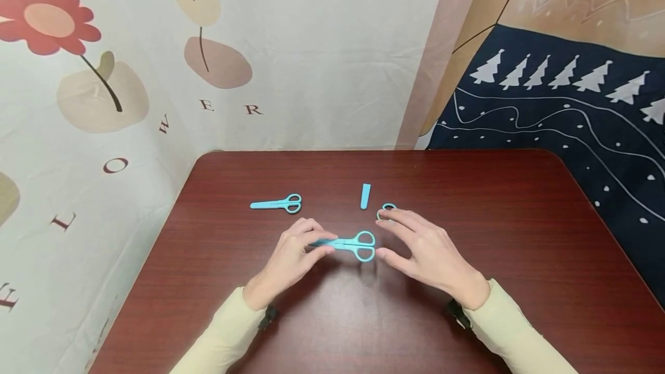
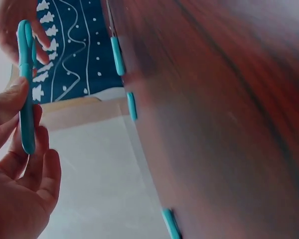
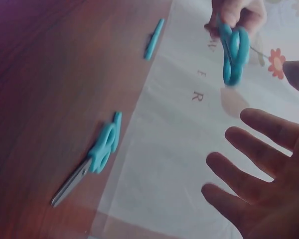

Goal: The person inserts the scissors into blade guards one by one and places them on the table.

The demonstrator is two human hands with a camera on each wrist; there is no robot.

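Above the dark red table [image 1: 358,328], I'm watching the right hand [image 1: 428,247] holding its fingers spread, just beside the held scissors' [image 1: 345,243] handles. The left hand [image 1: 293,250] is pinching their blue-covered blade end, off the surface. Sheathed scissors [image 1: 277,204] are lying to the left. Head view: right hand is hiding most of the bare scissors [image 3: 93,155]; right wrist view is showing their metal blades. Loose blue sheath [image 1: 366,196] is lying nearby.

The right hand [image 3: 269,169] spreads its fingers, apart from the scissors [image 3: 243,50] the left hand [image 3: 239,12] grips. Bare-bladed scissors [image 3: 95,154], a strip [image 3: 118,119] behind their handles, lie on the table [image 3: 65,74].
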